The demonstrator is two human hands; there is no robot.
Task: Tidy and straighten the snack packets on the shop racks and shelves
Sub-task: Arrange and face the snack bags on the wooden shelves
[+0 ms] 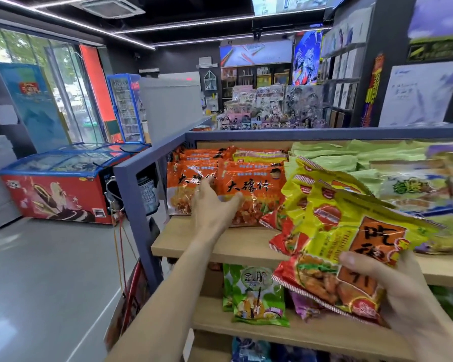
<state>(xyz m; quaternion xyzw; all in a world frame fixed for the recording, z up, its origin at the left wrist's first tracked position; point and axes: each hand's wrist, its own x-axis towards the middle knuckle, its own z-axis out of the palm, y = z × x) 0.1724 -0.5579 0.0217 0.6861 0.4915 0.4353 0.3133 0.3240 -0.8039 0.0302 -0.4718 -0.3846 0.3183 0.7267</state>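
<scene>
Your left hand [215, 205] lies flat, fingers spread, on the front orange packets [249, 194] — two stacks side by side on the top shelf [220, 246]. Your right hand [403, 291] grips a fan of yellow packets [351, 231] — at least three — just right of the orange ones.

At frame centre, the left hand [215, 205] rests straight fingers on upright orange foil snack packets [249, 189] on the wooden top shelf [220, 244]. Lower right, the right hand [400, 291] grips fanned yellow-and-red crinkled packets [351, 231].
</scene>
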